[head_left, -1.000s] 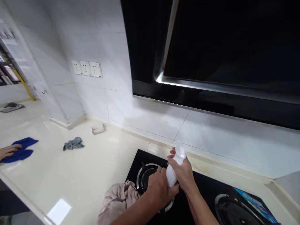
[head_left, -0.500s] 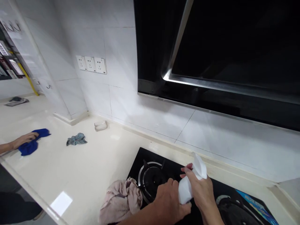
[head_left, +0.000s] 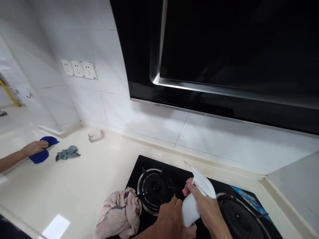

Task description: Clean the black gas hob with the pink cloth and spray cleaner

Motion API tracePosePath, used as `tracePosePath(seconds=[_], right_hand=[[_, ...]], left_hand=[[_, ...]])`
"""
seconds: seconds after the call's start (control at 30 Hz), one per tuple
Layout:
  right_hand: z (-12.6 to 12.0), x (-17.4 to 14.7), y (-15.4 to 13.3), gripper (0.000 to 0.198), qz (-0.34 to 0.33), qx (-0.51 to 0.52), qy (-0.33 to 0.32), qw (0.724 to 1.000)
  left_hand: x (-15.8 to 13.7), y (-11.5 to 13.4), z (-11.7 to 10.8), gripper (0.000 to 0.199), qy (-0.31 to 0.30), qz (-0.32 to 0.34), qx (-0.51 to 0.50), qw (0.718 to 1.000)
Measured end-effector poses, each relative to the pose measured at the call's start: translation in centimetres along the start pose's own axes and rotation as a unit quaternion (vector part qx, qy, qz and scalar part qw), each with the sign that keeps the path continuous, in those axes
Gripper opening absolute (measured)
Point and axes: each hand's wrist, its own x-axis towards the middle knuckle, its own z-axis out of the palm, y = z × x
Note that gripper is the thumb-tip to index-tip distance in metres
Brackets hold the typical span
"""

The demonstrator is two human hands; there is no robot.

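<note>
A white spray bottle (head_left: 190, 209) is tilted over the black gas stove (head_left: 174, 172), its nozzle pointing at the wall. My left hand (head_left: 171, 215) is closed around the bottle's lower body. My right hand (head_left: 208, 207) wraps the spray head, with its fingers at the trigger, which is mostly hidden. A whitish streak of liquid shows in front of the nozzle. On the white tiled wall (head_left: 154, 122) is a small wet spot. A crumpled pink cloth (head_left: 119, 214) lies at the stove's left edge, close to my left forearm.
Above the stove hangs a black range hood (head_left: 211, 66). On the cream counter (head_left: 94, 176) lie a grey-blue rag (head_left: 67, 153) and a small clear dish (head_left: 95, 135). At far left, another person's hand (head_left: 36, 148) presses a blue cloth (head_left: 39, 156). Wall sockets (head_left: 78, 69) sit above.
The view has shifted right. A streak of liquid at the nozzle and a wet spot on the wall are now visible. Both hands keep their hold on the spray bottle.
</note>
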Motion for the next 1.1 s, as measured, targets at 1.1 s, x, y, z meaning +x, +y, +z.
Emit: tracePosePath(seconds=[1.1], right_hand=[[-9.9,-2.4,0.8,0.067,0.028,-0.043,0.181,0.982]], left_hand=[[2.5,6.6,2.4,0.058,-0.132,0.094,-0.055,0.985]])
